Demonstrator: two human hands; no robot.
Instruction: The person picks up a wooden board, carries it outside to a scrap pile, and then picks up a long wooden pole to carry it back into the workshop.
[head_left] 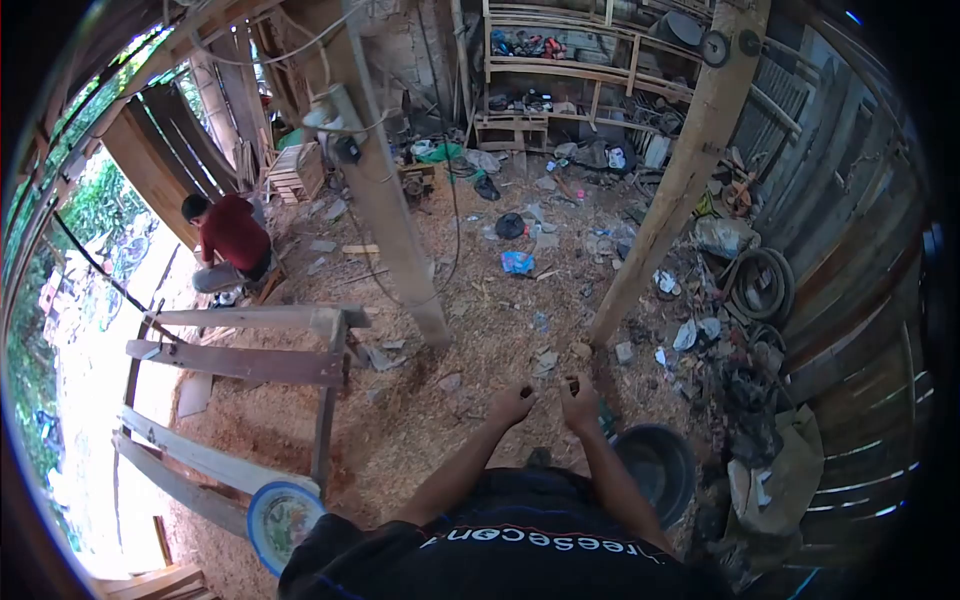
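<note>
Out in front of my body, over a floor strewn with wood shavings, are both of my hands. My left hand (513, 403) has its fingers curled closed, with a small dark spot at the fingertips. A short gap to the right, my right hand (578, 403) is closed the same way, also with something dark at its fingers. What either hand holds, if anything, is too small to make out. Just beyond my right wrist shows a green object (607, 420), partly hidden. A large dark basin (688, 478) stands beside my right forearm.
A blue-rimmed basin (253, 530) is at my lower left, by a wooden bench frame (240, 362). Two wooden posts (395, 225) (665, 195) rise ahead. A person in a red shirt (236, 232) crouches at left. Tyres (757, 285) and litter lie along the right wall.
</note>
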